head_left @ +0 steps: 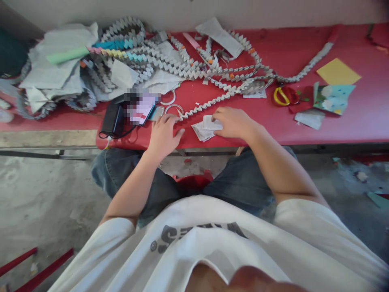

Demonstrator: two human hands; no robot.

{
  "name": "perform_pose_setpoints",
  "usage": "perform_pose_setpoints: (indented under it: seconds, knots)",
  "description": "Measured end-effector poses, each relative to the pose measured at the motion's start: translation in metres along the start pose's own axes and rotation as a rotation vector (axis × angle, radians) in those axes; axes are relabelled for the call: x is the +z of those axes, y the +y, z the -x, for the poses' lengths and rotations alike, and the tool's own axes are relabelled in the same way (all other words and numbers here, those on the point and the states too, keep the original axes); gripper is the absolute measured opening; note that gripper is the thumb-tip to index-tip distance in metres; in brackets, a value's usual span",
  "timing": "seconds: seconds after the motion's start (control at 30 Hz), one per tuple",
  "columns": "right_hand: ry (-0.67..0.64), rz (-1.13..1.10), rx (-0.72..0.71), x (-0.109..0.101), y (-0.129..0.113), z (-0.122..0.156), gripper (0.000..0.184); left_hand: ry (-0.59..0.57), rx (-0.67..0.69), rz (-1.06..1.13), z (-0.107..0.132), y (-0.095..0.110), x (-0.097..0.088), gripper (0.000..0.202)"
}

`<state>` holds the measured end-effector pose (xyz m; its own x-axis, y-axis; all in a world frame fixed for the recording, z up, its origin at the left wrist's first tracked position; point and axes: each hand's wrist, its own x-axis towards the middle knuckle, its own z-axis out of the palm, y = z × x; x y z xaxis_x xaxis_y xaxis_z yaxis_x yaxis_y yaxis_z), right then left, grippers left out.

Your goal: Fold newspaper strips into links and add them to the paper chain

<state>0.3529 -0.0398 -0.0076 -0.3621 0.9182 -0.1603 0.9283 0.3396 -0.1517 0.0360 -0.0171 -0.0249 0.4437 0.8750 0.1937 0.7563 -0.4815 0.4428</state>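
My left hand [164,136] rests low over the red table's front edge, its thumb apart from the fingers. Its fingertips lie beside the near end of a folded paper chain [209,104]; whether they touch it I cannot tell. My right hand [234,123] has its fingers and thumb on a small folded paper slip [209,123]. Under that slip lie more printed paper slips [200,133], loosely stacked. From the left hand the zigzag chain runs back and to the right, into a tangle of similar chains.
A phone [147,109] and a black power bank [113,118] with a cable lie left of my left hand. Yellow-handled scissors [281,97], a yellow paper sheet [338,72] and a patterned blue paper [333,99] lie at the right. Paper sheets [57,61] are heaped at the far left.
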Motion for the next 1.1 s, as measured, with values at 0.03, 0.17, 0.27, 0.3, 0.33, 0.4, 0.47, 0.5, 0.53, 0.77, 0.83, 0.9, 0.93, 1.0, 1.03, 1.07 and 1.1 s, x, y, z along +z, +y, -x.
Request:
perform_pose_setpoints:
  seconds: [0.03,0.17,0.27,0.3,0.33,0.4,0.47,0.5,0.53,0.77,0.83,0.9,0.93,1.0,1.03,1.07,1.1]
  knots:
    - [-0.015,0.015,-0.012,0.003,-0.001,-0.003,0.041,-0.056,0.055,0.031,0.0,0.007,-0.009,0.039]
    - [-0.062,-0.041,-0.036,0.008,0.006,-0.016,0.035,-0.161,0.283,0.041,-0.008,0.01,-0.02,0.034]
    - [-0.077,-0.102,-0.017,0.01,0.017,-0.023,0.037,-0.134,0.334,0.129,-0.013,-0.01,0.002,0.028]
    - [-0.079,-0.123,-0.004,0.011,0.021,-0.024,0.035,-0.102,0.275,0.172,-0.013,-0.016,0.011,0.027]
    - [-0.076,-0.146,0.004,0.012,0.024,-0.025,0.034,-0.066,0.218,0.189,-0.012,-0.02,0.019,0.026]
    - [-0.058,-0.185,0.013,0.016,0.03,-0.027,0.031,-0.062,0.211,0.18,-0.006,-0.024,0.031,0.025]
    - [-0.042,-0.195,0.008,0.019,0.034,-0.028,0.031,-0.046,0.209,0.188,0.001,-0.02,0.036,0.024]
    - [-0.037,-0.191,0.0,0.02,0.034,-0.028,0.029,-0.045,0.2,0.199,0.005,-0.016,0.037,0.023]
    - [-0.031,-0.181,-0.002,0.02,0.034,-0.027,0.027,-0.052,0.187,0.209,0.009,-0.012,0.039,0.023]
    - [0.173,0.191,0.014,-0.016,-0.024,-0.002,0.039,0.098,0.126,0.31,0.018,0.006,0.045,0.065]
    - [0.18,0.253,-0.104,-0.026,-0.054,0.012,0.042,0.183,0.186,0.341,0.02,0.008,0.044,0.074]
    - [0.177,0.177,-0.205,-0.031,-0.077,0.024,0.05,0.216,0.24,0.377,0.023,0.01,0.041,0.044]
    - [0.182,0.115,-0.224,-0.031,-0.083,0.027,0.05,0.219,0.232,0.413,0.025,0.01,0.039,0.027]
    - [0.246,-0.085,-0.205,-0.028,-0.084,0.03,0.038,0.226,0.134,0.524,0.027,0.01,0.034,0.013]
    - [0.302,-0.225,-0.163,-0.026,-0.079,0.029,0.028,0.226,0.06,0.592,0.027,0.01,0.032,0.014]
    - [0.363,-0.389,-0.097,-0.023,-0.072,0.027,0.018,0.224,-0.018,0.662,0.027,0.009,0.03,0.017]
    - [0.402,-0.569,-0.018,-0.02,-0.064,0.024,0.012,0.212,-0.083,0.731,0.025,0.007,0.028,0.02]
